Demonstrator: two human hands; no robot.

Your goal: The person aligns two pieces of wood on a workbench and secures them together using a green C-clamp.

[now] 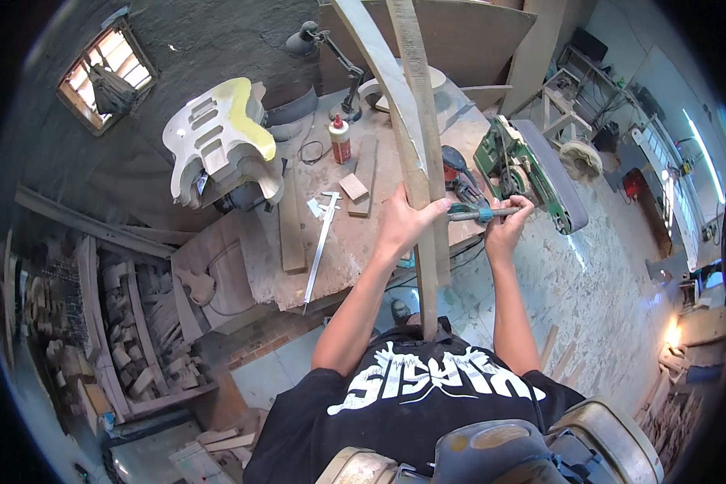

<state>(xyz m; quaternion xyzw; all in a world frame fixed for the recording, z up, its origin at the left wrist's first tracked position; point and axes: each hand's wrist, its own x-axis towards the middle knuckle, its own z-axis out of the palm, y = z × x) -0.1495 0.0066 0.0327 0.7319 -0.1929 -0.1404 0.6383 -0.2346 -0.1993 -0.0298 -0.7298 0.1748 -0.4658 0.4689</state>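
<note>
Two long wooden pieces (422, 266) stand lengthwise in front of my body, one with a curved pale strip (391, 93) along its upper part. My left hand (407, 216) is closed round the nearer piece, its thumb toward the clamp. A teal screw clamp (482, 213) sits beside the wood at that height, its threaded bar reaching right. My right hand (508, 226) pinches the right end of that bar. Just behind the clamp lie a red and black power tool (460, 173) and a green belt sander (524, 173) with a grey belt.
A dusty workbench (262, 266) holds a caliper (321, 246), glue bottle (340, 141), small block (353, 187), wooden boards (292, 238) and desk lamp (348, 81). Guitar bodies (218, 141) stand at its left. A rack of offcuts (129, 331) is lower left. The floor (597, 274) shows at right.
</note>
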